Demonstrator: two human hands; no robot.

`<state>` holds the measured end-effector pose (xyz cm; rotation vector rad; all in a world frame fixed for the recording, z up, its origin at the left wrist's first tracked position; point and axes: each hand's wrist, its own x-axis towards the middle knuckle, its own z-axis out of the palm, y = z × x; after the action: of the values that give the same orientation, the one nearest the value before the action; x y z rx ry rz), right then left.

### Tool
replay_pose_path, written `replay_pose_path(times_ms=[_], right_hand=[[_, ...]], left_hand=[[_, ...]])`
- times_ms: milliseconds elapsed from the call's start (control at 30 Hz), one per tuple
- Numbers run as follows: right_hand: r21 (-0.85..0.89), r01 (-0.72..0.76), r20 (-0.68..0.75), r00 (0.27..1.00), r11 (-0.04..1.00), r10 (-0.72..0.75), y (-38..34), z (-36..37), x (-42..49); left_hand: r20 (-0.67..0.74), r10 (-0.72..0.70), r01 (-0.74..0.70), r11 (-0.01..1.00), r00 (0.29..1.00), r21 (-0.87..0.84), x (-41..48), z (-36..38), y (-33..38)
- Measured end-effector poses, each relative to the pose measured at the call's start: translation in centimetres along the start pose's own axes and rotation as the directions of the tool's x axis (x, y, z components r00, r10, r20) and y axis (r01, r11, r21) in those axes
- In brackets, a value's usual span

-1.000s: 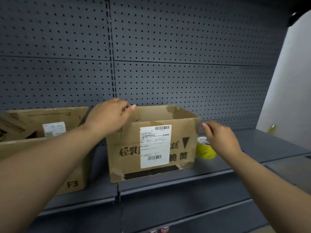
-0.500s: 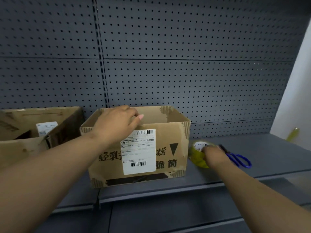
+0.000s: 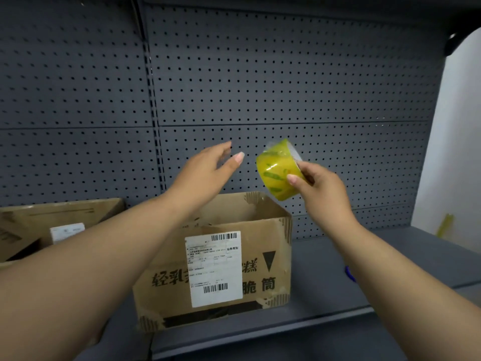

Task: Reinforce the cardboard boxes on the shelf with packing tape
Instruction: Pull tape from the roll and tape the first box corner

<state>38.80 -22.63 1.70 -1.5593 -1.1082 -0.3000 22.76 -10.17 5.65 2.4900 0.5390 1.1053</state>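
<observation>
Gripping the yellowish roll of clear packing tape (image 3: pixel 279 171) in my right hand (image 3: pixel 321 187), I hold it above the open brown cardboard box (image 3: pixel 265 259) on the grey metal shelf (image 3: pixel 325 277); my left hand (image 3: pixel 205 170) hovers just left, fingers spread, holding nothing.

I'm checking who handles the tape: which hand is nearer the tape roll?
Right. The right hand grips the tape roll above the box; the left hand is open just left of it, not touching.
</observation>
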Motion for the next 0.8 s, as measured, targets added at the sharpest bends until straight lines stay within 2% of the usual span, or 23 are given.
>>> replay_pose_path(times_ms=[133, 333, 467, 600, 800], right_hand=[[0.026, 0.105, 0.085, 0.991, 0.994, -0.107, -4.2, 2.5, -1.4], [0.051, 0.154, 0.142, 0.977, 0.987, -0.160, -8.7, 7.3, -3.7], [0.069, 0.189, 0.190, 0.961, 0.980, -0.199, -12.1, 11.0, -5.3], [0.045, 0.229, 0.256, 0.938, 0.972, -0.233, -14.7, 14.4, -6.8], [0.193, 0.095, 0.318, 0.936, 0.977, -0.154, -16.9, 18.7, -9.9]], left_hand=[[0.004, -0.108, 0.105, 0.952, 0.994, -0.289, -0.5, -2.2, 0.7], [-0.111, -0.175, 0.113, 0.900, 0.978, -0.422, -3.4, -6.8, -2.8], [-0.156, -0.188, 0.110, 0.905, 0.970, -0.411, -5.6, -10.2, -5.7], [-0.197, -0.150, 0.090, 0.954, 0.969, -0.288, -7.0, -13.6, -8.8], [-0.238, -0.133, 0.071, 0.965, 0.962, -0.254, -9.2, -15.5, -12.7]])
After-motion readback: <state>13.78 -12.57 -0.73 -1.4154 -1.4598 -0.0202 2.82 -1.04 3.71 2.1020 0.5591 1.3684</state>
